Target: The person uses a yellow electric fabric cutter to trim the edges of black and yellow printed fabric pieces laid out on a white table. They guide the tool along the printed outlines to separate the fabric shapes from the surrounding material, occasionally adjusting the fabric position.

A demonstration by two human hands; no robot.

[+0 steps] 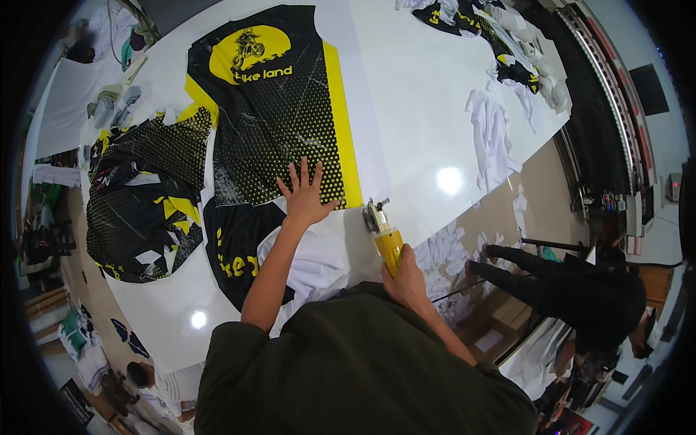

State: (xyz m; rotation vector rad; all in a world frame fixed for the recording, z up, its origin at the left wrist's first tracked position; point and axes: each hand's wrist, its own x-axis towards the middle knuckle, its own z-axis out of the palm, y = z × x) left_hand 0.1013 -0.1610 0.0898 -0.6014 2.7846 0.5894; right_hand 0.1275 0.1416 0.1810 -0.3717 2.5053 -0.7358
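My left hand (307, 197) lies flat with fingers spread on the lower part of a black and yellow printed fabric panel (268, 123), which has a yellow strip down its right side. In my right hand (407, 278) is a yellow handheld electric cloth cutter (390, 246), its metal blade head just right of the panel's lower right corner. Below my left hand, another black fabric piece (232, 250) with yellow lettering and some white cloth (315, 261) lie partly under my forearm.
Crumpled black and yellow fabric (145, 203) is heaped on the white table (406, 116) at left. White scraps (493, 138) and more printed cloth (507, 51) lie at right. Offcuts (442, 254) cover the floor beside the table. A person in dark clothes (580, 290) is at lower right.
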